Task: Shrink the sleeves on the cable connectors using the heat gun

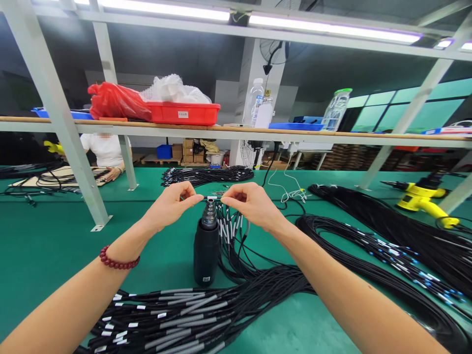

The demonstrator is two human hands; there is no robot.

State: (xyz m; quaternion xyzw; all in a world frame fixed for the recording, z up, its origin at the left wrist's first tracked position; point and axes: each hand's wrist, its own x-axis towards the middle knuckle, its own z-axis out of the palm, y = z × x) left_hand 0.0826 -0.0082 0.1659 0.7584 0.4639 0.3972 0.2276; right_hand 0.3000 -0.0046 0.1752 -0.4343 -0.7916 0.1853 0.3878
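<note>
Above the green workbench point(55, 265), left hand point(169, 206) and right hand point(250, 204) pinch a cable end point(212, 197), fingers point(193, 198) clenched.

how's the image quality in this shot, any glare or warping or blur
In the head view, the overhead fluorescent tubes are blown out to white; wide-angle distortion leans the white shelf uprights outward and stretches the forearms; the left hand and right hand, pinching a thin black cable, look sharp, with no obvious motion blur.
</note>
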